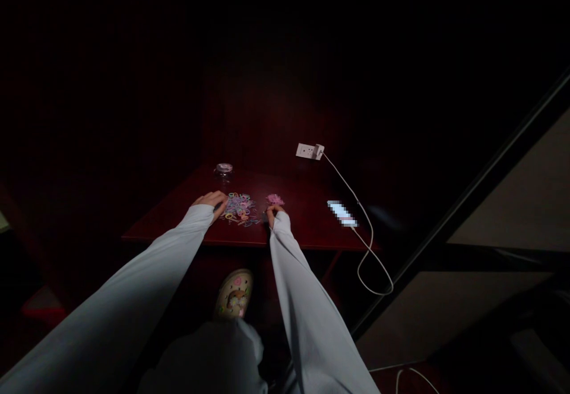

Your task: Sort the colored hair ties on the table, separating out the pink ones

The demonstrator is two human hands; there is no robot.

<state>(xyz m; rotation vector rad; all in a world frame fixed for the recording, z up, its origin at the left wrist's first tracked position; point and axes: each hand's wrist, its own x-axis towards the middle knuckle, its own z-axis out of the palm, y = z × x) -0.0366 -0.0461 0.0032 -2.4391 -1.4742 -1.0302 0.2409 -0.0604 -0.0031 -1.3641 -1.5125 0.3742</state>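
A pile of small multicoloured elastic bands [239, 205] lies spread on the dark red table [307, 237], with pastel rings and thin pieces mixed in it. At its left edge rests my left hand [212, 199], fingers stretched out and touching the pile. Just right of the pile, my right hand [274, 211] is low over the tabletop with its fingers drawn together; whatever they may hold is too small to make out. Directly beyond that hand sits a smaller heap of pink bands [275, 199].
A clear lidded jar [224, 169] stands at the table's back left. On the right lies a lit phone [342, 213], its screen blurred. The white charging cable [370, 228] runs up to a wall socket [307, 151] and loops past the table edge. Surroundings are dark.
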